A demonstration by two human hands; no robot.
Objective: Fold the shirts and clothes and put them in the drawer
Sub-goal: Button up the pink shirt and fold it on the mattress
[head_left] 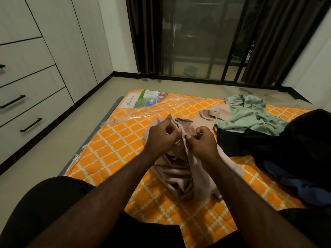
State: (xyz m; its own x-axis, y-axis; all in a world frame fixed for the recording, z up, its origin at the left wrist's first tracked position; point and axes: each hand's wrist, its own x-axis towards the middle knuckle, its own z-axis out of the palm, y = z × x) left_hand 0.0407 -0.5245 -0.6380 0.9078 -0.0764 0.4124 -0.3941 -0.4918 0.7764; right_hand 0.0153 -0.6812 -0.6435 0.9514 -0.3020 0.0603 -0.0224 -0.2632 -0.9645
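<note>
A beige polo shirt point(177, 174) lies crumpled on the orange patterned mattress point(125, 140) in front of me. My left hand point(162, 136) and my right hand point(201, 140) are close together over its collar end, and each pinches the front placket between curled fingers and thumb. The shirt's body hangs bunched below my hands. A green garment point(250, 113) lies at the back right. A heap of black and dark blue clothes point(286, 154) is at the right. The drawers point(32, 104) with black handles are on the left wall, all closed.
The mattress lies on a beige floor and keeps clear plastic wrap with a printed label point(145, 99) at its far end. A glass door with dark curtains point(197, 42) is straight ahead. My legs in black shorts point(53, 203) rest at the mattress's near edge.
</note>
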